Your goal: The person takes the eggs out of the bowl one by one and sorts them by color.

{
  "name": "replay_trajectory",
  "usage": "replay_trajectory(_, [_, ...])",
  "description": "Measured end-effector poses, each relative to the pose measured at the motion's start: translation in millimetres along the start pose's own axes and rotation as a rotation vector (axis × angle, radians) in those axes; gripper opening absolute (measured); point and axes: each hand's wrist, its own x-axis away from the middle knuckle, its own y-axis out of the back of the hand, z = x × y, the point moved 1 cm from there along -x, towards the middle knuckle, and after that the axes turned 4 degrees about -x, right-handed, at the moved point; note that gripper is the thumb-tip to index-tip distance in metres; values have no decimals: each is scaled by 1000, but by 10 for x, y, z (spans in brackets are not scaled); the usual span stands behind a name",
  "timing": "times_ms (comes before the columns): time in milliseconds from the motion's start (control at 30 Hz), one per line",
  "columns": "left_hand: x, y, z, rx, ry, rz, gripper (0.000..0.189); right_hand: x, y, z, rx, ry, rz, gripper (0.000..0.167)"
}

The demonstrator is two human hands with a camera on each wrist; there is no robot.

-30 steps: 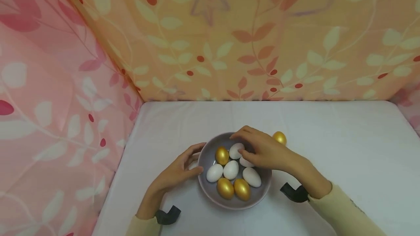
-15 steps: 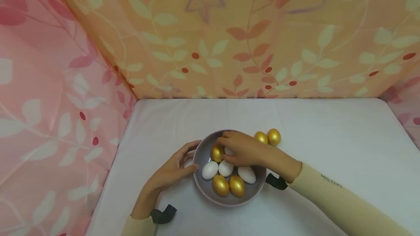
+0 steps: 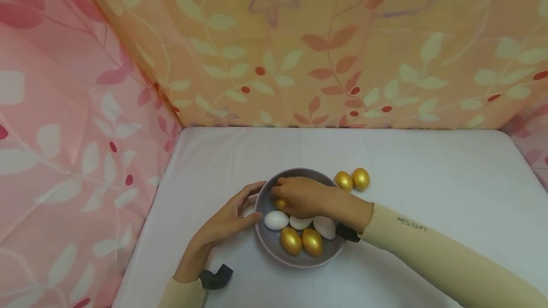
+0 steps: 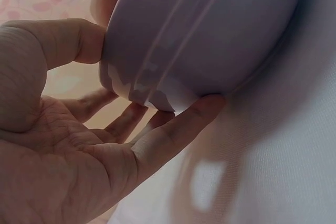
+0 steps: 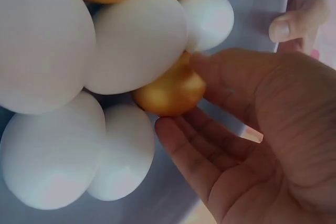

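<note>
A grey-purple bowl [image 3: 269,244] holds white and golden eggs. My left hand [image 3: 228,217] rests against its left side; in the left wrist view the thumb and spread fingers touch the outer wall of the bowl [image 4: 210,35]. My right hand [image 3: 303,197] reaches into the bowl from the right, covering part of its contents. In the right wrist view its thumb and fingertips pinch a golden egg [image 5: 173,92], which lies beside a white egg [image 5: 139,40]. Nearest the front of the bowl lie two more golden eggs [image 3: 291,241].
Behind the bowl, to its right, two golden eggs [image 3: 361,179] sit side by side on the white tablecloth [image 3: 441,194]. Patterned fabric [image 3: 325,51] rises along the table's back edge, and pink fabric [image 3: 77,156] along the left.
My right hand has moved left across the bowl onto the golden egg at its left. A second golden egg on the table has come into view from behind that hand. The left hand stays at the bowl.
</note>
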Motion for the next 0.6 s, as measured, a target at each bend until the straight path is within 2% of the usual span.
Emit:
replay_trajectory(200, [-15,-10,-14,-13,2,11,71,-10,-23,-14,10,10,19,13])
replay_trajectory(400, [-9,-7,-17,-20,1,4,71,-3,-27,-35,16,5,79,27])
replay_trajectory(600, [16,-5,-9,-16,15,0,71,-1,-53,-32,28,23,88,35])
